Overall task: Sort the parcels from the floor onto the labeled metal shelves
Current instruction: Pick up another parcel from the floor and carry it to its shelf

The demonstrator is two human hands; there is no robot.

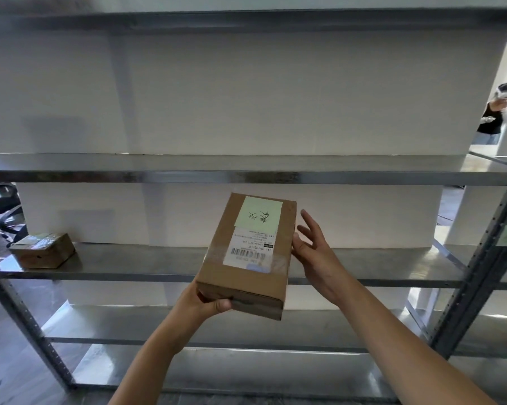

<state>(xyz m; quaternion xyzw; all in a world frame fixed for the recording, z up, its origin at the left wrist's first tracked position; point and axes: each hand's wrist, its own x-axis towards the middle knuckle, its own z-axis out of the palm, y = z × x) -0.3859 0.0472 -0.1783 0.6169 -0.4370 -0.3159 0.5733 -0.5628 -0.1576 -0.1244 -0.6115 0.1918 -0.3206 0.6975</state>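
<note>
- Left hand (208, 302) grips the near bottom corner of a brown cardboard parcel (246, 258) bearing a pale green handwritten note (259, 214), held in front of the grey metal shelf (129, 263).
- Right hand (313, 247), fingers spread, touches the parcel's right edge.
- Small taped brown box (43, 249) sits at the shelf's left end.

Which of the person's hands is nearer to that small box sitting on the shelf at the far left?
Left. The left hand grips the held parcel's near corner, on the side toward the small box. The right hand lies open on the parcel's far side, farther away.
</note>
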